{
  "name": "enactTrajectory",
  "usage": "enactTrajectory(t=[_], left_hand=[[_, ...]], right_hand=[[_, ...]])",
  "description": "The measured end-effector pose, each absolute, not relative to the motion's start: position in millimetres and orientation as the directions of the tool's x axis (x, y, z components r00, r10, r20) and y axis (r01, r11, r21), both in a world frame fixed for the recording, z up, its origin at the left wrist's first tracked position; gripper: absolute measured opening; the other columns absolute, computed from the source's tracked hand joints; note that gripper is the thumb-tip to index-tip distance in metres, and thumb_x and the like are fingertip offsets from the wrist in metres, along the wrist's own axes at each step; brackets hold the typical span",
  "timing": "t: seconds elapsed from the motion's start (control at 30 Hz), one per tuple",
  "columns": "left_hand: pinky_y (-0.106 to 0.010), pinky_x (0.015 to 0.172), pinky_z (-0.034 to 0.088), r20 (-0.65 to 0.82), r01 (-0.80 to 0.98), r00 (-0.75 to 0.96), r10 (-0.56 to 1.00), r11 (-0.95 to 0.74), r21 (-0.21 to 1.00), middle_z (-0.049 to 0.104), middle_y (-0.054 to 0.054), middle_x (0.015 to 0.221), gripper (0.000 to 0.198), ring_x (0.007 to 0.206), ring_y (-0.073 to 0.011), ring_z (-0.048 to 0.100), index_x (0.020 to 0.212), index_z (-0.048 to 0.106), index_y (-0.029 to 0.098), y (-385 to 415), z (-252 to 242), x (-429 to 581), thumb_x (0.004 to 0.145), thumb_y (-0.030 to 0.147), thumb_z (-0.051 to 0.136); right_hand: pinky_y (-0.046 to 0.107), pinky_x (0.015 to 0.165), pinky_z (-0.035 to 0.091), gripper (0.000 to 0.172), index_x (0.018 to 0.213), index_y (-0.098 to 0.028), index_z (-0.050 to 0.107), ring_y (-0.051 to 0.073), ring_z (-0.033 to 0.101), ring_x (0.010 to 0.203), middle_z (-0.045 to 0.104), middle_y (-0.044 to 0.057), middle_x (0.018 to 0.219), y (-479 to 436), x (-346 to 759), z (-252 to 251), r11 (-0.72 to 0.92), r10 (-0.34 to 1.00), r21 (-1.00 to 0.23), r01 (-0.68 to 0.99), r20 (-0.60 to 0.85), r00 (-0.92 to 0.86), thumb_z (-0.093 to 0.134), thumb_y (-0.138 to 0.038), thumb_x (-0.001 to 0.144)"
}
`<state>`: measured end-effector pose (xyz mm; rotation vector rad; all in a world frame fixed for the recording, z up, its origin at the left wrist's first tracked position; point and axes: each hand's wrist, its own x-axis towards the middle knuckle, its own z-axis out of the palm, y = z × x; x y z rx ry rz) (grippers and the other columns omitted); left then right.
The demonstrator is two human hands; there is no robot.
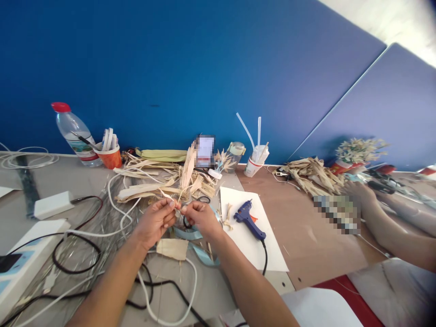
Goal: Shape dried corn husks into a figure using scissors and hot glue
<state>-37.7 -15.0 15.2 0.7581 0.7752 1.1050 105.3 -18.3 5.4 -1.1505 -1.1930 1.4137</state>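
Observation:
My left hand (157,221) is closed in a pinch, with a thin pale strip of corn husk (166,195) sticking up from its fingertips. Close beside it, my right hand (203,219) also pinches at the fingertips, which almost touch the left ones. What lies between the right fingers is too small to make out. Dried corn husks (146,190) are heaped just behind both hands. Black-handled scissors (204,199) are partly hidden by the right hand. Below the hands lies a flat piece of husk (172,249), with blue ribbon (204,255) near the right wrist.
A blue glue gun (250,221) rests on white paper (272,250) to the right. Cables and a power strip (32,268) crowd the left. Along the blue partition stand a bottle (76,136), an orange cup (111,157) and a phone (205,150). Another person's arm (388,227) reaches in at right.

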Motion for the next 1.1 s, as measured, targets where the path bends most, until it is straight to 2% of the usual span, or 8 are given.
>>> enactTrajectory(t=[0.1,0.27,0.43,0.5,0.63,0.7,0.83,1.1], left_hand=[[-0.014,0.035,0.021,-0.158,-0.505,0.279,0.947,0.285,0.815,0.049,0.004,0.053,0.018,0.035,0.0014,0.020,0.064,0.061,0.012,-14.8,15.7,-37.6,0.065,0.025,0.073],[-0.014,0.035,0.020,-0.185,-0.469,0.323,0.928,0.327,0.820,0.042,0.006,0.046,0.019,0.035,0.0005,0.020,0.065,0.062,0.012,-14.8,12.4,-34.1,0.064,0.027,0.074],[-0.015,0.035,0.019,-0.191,-0.382,0.275,0.942,0.290,0.877,0.032,0.010,0.040,0.024,0.034,-0.0003,0.020,0.065,0.062,0.011,-15.5,11.9,-32.9,0.062,0.032,0.074],[-0.015,0.035,0.020,-0.182,-0.362,0.214,0.960,0.251,0.898,0.035,0.009,0.041,0.027,0.034,-0.0002,0.021,0.064,0.061,0.011,-15.6,12.5,-31.7,0.060,0.034,0.075],[-0.017,0.035,0.019,-0.154,-0.318,0.115,0.981,0.183,0.930,0.051,0.004,0.053,0.030,0.035,0.0005,0.026,0.066,0.059,0.011,-15.1,11.9,-29.8,0.058,0.036,0.076],[-0.017,0.035,0.019,-0.148,-0.287,0.143,0.979,0.184,0.940,0.053,0.004,0.055,0.030,0.035,0.0002,0.027,0.067,0.060,0.011,-14.5,10.6,-30.2,0.059,0.036,0.074],[-0.018,0.037,0.020,-0.169,-0.214,0.254,0.952,0.226,0.950,0.044,0.007,0.048,0.029,0.036,-0.0014,0.027,0.068,0.060,0.011,-13.9,8.7,-33.0,0.062,0.038,0.072],[-0.019,0.039,0.017,-0.204,-0.051,0.278,0.939,0.227,0.973,0.043,0.006,0.051,0.032,0.040,-0.0030,0.028,0.068,0.058,0.012,-15.8,10.6,-35.1,0.062,0.041,0.070]], right_hand=[[0.021,0.042,0.022,0.027,0.052,-0.018,0.050,0.005,0.030,0.040,0.041,-0.007,0.042,-15.6,105.3,3.4,-0.124,0.989,-0.972,-0.197,-0.106,-0.101,0.065,-0.037,0.063],[0.021,0.041,0.019,0.032,0.048,-0.018,0.046,0.005,0.026,0.039,0.038,-0.008,0.039,-11.8,106.3,-1.6,-0.071,0.997,-0.963,-0.258,-0.074,-0.001,0.066,-0.037,0.063],[0.020,0.037,0.017,0.031,0.048,-0.018,0.046,0.004,0.027,0.035,0.039,-0.008,0.037,-9.4,107.8,-4.1,-0.151,0.989,-0.933,-0.326,-0.142,-0.052,0.069,-0.035,0.060],[0.020,0.037,0.018,0.030,0.048,-0.018,0.047,0.004,0.027,0.034,0.040,-0.008,0.037,-9.3,107.7,-4.0,-0.149,0.989,-0.930,-0.337,-0.136,-0.061,0.069,-0.034,0.059],[0.020,0.037,0.018,0.029,0.047,-0.018,0.046,0.004,0.027,0.034,0.040,-0.008,0.037,-9.9,107.5,-2.6,-0.141,0.990,-0.927,-0.348,-0.125,-0.068,0.069,-0.031,0.060],[0.021,0.037,0.017,0.030,0.047,-0.018,0.045,0.004,0.027,0.033,0.040,-0.009,0.037,-10.1,108.0,-1.5,-0.155,0.988,-0.921,-0.358,-0.139,-0.070,0.068,-0.031,0.061],[0.021,0.037,0.017,0.029,0.047,-0.018,0.044,0.004,0.027,0.033,0.039,-0.009,0.037,-10.2,108.8,0.2,-0.163,0.987,-0.922,-0.351,-0.150,-0.063,0.068,-0.030,0.060],[0.021,0.036,0.017,0.027,0.049,-0.018,0.048,0.004,0.027,0.032,0.040,-0.009,0.035,-9.1,109.6,-1.0,-0.166,0.986,-0.924,-0.343,-0.155,-0.059,0.068,-0.031,0.059]])
